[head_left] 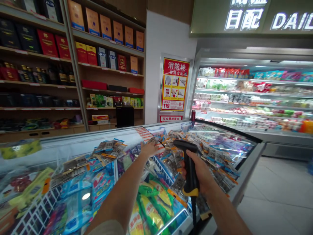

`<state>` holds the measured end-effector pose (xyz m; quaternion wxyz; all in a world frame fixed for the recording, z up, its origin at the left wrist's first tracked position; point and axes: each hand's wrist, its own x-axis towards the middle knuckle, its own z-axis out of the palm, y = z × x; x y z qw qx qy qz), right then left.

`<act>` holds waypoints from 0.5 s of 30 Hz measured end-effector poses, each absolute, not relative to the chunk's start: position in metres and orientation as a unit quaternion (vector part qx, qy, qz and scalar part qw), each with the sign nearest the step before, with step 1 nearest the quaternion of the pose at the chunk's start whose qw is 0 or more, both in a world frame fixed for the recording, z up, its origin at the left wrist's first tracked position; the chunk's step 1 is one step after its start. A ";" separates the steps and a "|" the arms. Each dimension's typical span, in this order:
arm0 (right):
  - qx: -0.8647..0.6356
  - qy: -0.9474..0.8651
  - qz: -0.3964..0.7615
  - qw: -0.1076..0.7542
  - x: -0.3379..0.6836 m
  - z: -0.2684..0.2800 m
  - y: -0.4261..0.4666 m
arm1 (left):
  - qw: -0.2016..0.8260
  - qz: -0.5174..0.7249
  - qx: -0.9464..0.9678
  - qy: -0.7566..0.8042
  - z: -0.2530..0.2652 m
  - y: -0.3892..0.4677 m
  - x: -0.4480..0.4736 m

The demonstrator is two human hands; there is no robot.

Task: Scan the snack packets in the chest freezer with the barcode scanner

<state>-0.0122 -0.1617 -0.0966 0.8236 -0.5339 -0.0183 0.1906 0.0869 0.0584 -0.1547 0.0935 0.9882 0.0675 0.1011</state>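
Observation:
My right hand is closed around the handle of a black and yellow barcode scanner, whose head points left and whose cord hangs down. My left hand reaches forward over the chest freezer, its fingers at a small greyish packet. Those fingers are blurred and partly hidden, so whether they grip it is unclear. Many small flat packets with orange edges lie heaped around the scanner. Below my left forearm are green and yellow bags. Left of it, more small packets rest on blue bags.
White wire dividers split the freezer, and its frame runs along the right. A dark can stands on the far corner. Shelves of boxes are behind on the left, a lit chilled display on the right.

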 end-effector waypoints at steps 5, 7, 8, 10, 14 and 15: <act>-0.540 -0.023 0.195 0.818 -0.016 -0.099 -0.161 | 0.027 0.121 0.987 0.106 -0.140 0.068 0.054; -0.542 -0.024 0.195 0.817 -0.019 -0.098 -0.160 | 0.042 0.161 0.973 0.157 -0.138 0.072 0.047; -0.545 -0.025 0.195 0.815 -0.021 -0.097 -0.160 | 0.057 0.184 0.963 0.189 -0.138 0.074 0.045; -0.554 -0.027 0.194 0.809 -0.025 -0.096 -0.159 | 0.097 0.208 0.943 0.242 -0.139 0.074 0.047; -0.562 -0.035 0.194 0.803 -0.031 -0.092 -0.159 | 0.172 0.138 0.945 0.243 -0.142 0.070 0.059; -0.563 -0.037 0.193 0.803 -0.032 -0.091 -0.160 | 0.195 0.118 0.946 0.230 -0.143 0.070 0.062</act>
